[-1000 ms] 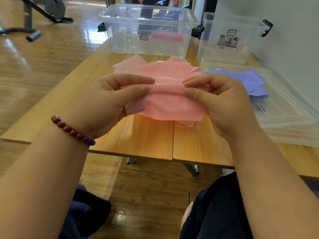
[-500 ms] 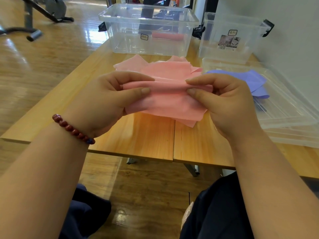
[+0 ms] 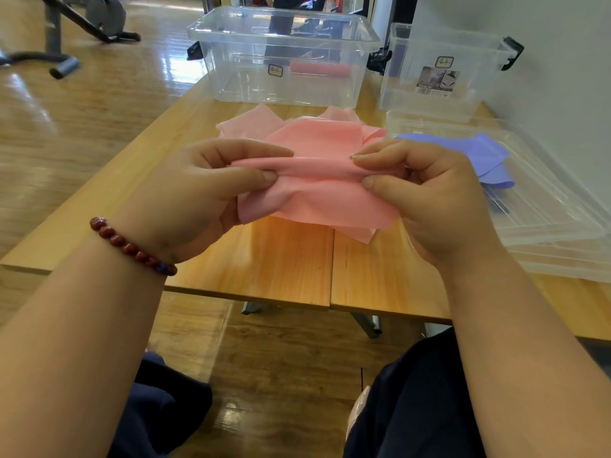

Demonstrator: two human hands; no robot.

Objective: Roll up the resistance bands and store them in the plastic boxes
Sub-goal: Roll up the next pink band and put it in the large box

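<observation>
Pinching the pink band [image 3: 317, 196] above the counter [image 3: 281, 266], the fingers [image 3: 251, 148] of the left hand [image 3: 195, 196] and right hand [image 3: 433, 203] grip a rolled hem that is tighter than a second ago; I judge the rolling barely begun. Beyond, a purple band [image 3: 469, 152] lies on a clear lid [image 3: 549, 213]. Farther back, the large box [image 3: 238, 77] holds one pink roll [image 3: 319, 70]; the small box [image 3: 406, 94] looks empty.

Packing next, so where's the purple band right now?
Head view: the purple band lies on the clear lid at right, beside the pink band.
</observation>
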